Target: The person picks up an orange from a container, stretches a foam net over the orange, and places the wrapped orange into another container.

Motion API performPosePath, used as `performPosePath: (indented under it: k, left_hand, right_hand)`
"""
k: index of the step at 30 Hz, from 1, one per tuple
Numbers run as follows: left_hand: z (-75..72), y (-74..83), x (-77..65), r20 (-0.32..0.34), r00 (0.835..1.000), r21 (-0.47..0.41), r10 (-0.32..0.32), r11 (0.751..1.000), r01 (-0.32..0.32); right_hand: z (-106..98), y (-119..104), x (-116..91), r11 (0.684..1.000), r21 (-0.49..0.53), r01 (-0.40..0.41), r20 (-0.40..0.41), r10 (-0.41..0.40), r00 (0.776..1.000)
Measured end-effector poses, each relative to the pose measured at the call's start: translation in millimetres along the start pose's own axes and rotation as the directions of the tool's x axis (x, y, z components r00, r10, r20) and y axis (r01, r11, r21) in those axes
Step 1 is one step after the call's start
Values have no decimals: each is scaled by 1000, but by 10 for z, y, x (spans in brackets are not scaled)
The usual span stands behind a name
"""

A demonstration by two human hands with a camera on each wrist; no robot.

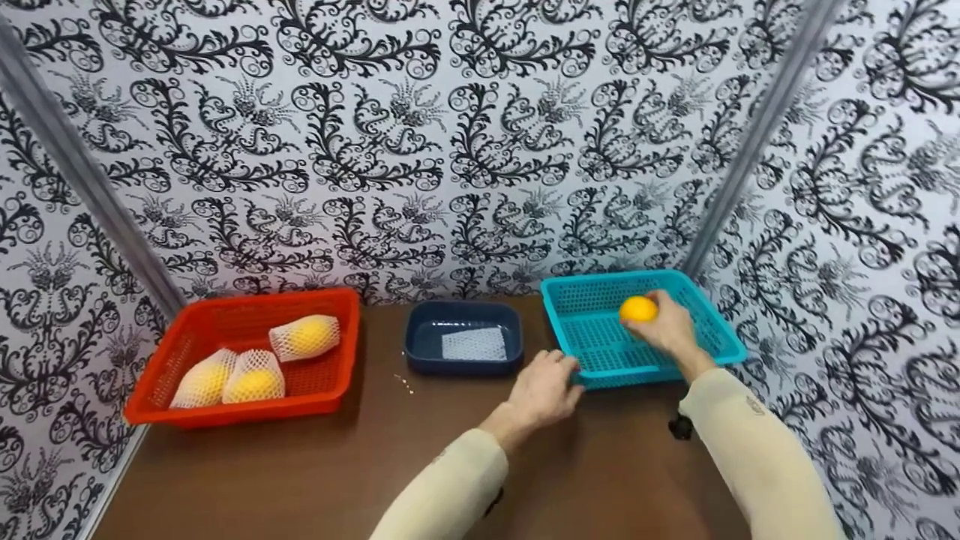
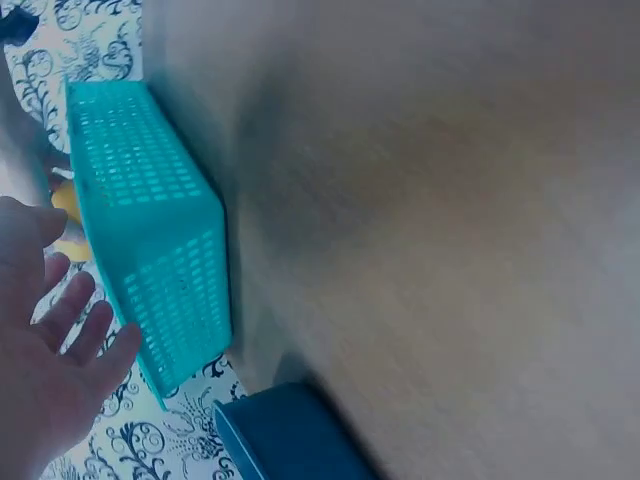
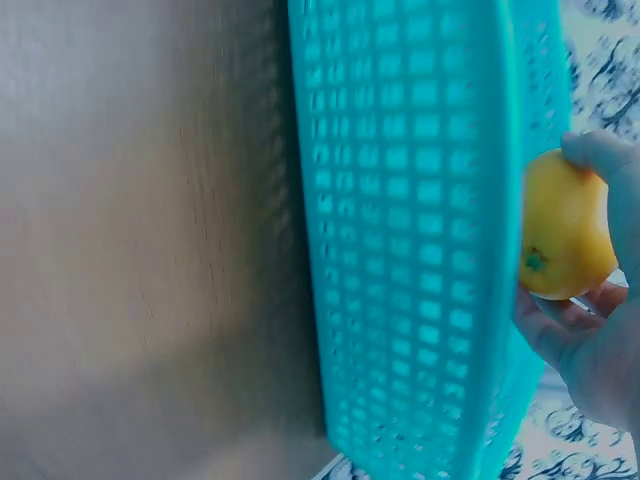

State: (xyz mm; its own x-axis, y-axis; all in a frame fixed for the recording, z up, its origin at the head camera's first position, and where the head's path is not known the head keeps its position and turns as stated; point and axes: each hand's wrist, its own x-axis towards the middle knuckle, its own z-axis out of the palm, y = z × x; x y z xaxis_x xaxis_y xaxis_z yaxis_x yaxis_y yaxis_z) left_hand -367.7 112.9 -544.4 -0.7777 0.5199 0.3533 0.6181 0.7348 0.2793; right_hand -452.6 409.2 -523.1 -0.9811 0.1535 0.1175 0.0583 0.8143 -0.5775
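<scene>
My right hand [image 1: 666, 327] holds an orange [image 1: 639, 308] over the teal basket [image 1: 600, 379]. In the right wrist view, thumb and fingers grip the orange [image 3: 566, 226] from its sides, and its green stem end shows. Just by the near left corner of that basket is my left hand [image 1: 546, 387]. The left wrist view shows this hand [image 2: 60, 370] with fingers apart and nothing in them, close to the basket's rim [image 2: 110, 275].
A red basket [image 1: 341, 375] at the left holds three yellow fruits in white foam nets [image 1: 255, 376]. Between the baskets stands a dark blue dish [image 1: 461, 367] with an empty white foam net [image 1: 474, 344] in it. Patterned walls [image 1: 405, 150] enclose the brown table [image 1: 300, 480].
</scene>
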Motion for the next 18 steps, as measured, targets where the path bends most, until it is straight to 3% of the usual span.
performPosePath:
  k: [4,10,14,18]
  left_hand:
    - [-119,-77,-118,-64,997,-146,-42,989,32]
    - [-295,-264,-341,-102,987,-333,-127,939,87]
    - [-349,-378,-517,-60,980,-435,-190,889,146]
    - [-384,-472,-685,-19,970,-561,-243,805,191]
  right_hand:
    - [18,-220,-229,995,70,70,-46,-67,997]
    - [195,-607,-567,967,175,183,-69,-173,982]
    - [375,-882,-844,933,272,235,-48,-231,972]
    - [591,-1134,-1110,891,371,263,-33,-270,962]
